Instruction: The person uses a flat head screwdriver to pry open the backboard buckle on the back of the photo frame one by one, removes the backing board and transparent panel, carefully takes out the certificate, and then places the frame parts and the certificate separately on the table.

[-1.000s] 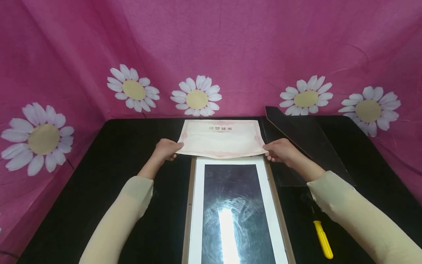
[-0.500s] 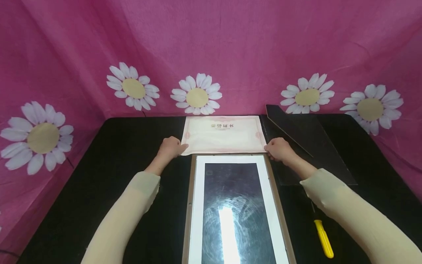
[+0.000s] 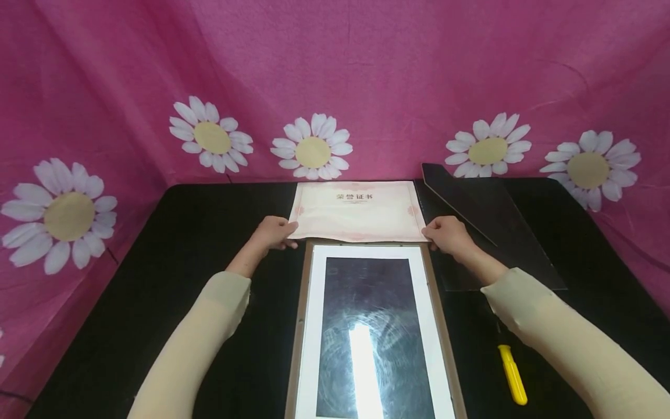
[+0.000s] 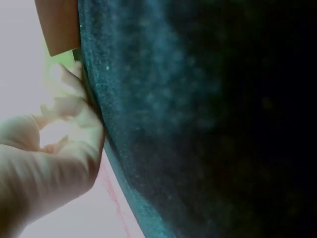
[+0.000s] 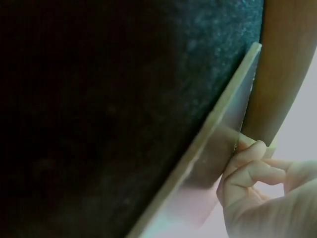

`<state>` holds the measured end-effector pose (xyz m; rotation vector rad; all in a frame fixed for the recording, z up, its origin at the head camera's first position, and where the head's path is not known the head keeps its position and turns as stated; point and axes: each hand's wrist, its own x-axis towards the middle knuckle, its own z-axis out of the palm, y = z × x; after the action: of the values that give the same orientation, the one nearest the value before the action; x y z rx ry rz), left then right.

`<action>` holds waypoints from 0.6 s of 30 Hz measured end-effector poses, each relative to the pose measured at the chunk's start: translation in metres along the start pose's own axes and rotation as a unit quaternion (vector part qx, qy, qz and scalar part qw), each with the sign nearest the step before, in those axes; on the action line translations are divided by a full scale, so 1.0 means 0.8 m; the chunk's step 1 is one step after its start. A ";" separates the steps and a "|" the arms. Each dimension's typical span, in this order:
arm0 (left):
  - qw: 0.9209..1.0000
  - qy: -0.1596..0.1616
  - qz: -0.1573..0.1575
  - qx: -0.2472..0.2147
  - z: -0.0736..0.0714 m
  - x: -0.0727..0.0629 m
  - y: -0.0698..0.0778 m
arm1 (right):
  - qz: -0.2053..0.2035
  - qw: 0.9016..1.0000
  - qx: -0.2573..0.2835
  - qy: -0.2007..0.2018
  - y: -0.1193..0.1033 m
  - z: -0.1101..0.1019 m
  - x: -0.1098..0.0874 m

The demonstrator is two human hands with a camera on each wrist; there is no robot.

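Note:
A pale certificate sheet (image 3: pixel 356 216) with a pinkish border and printed characters lies across the far end of the table. My left hand (image 3: pixel 273 233) pinches its near left corner, thumb on top. At the near right corner my right hand (image 3: pixel 449 235) pinches the sheet the same way. The near edge bows slightly and sits just beyond a picture frame (image 3: pixel 299 326), which has a brown border, a white mat and a dark shiny pane. In the left wrist view the hand (image 4: pixel 64 144) curls beside the frame's corner. The right wrist view shows the hand (image 5: pixel 257 183) next to a dark board's edge.
Dark boards (image 3: pixel 502 233) lie at the back right, one of them tilted up beside my right hand. A yellow-handled screwdriver (image 3: pixel 512 375) lies right of the frame, its tip end partly behind my sleeve. Pink flowered cloth (image 3: pixel 398 87) hangs behind the black table (image 3: pixel 209 203).
The sheet has shifted slightly away from me and right. Its near edge straightened, then bowed a little again. Both hands have kept their hold on the corners.

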<state>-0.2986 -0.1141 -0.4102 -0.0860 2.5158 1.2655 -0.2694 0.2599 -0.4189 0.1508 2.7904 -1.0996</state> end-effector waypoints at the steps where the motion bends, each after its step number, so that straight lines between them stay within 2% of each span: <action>1: 1.000 -0.015 -0.003 -0.006 0.000 0.000 0.000 | -0.002 1.000 -0.002 -0.001 0.000 -0.001 0.000; 5: 0.998 -0.059 -0.018 -0.007 -0.001 0.001 0.000 | -0.001 1.000 -0.005 -0.003 0.000 -0.002 0.000; 11: 0.998 -0.059 -0.012 -0.018 0.000 0.001 0.002 | 0.006 1.000 -0.006 -0.006 0.000 -0.003 -0.002; 18: 0.997 -0.076 -0.017 -0.007 0.000 0.002 0.000 | 0.009 1.000 -0.009 -0.009 0.001 -0.002 -0.002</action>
<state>-0.3002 -0.1140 -0.4108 -0.0347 2.3666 1.2283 -0.2676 0.2614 -0.4176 0.1633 2.7762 -1.0663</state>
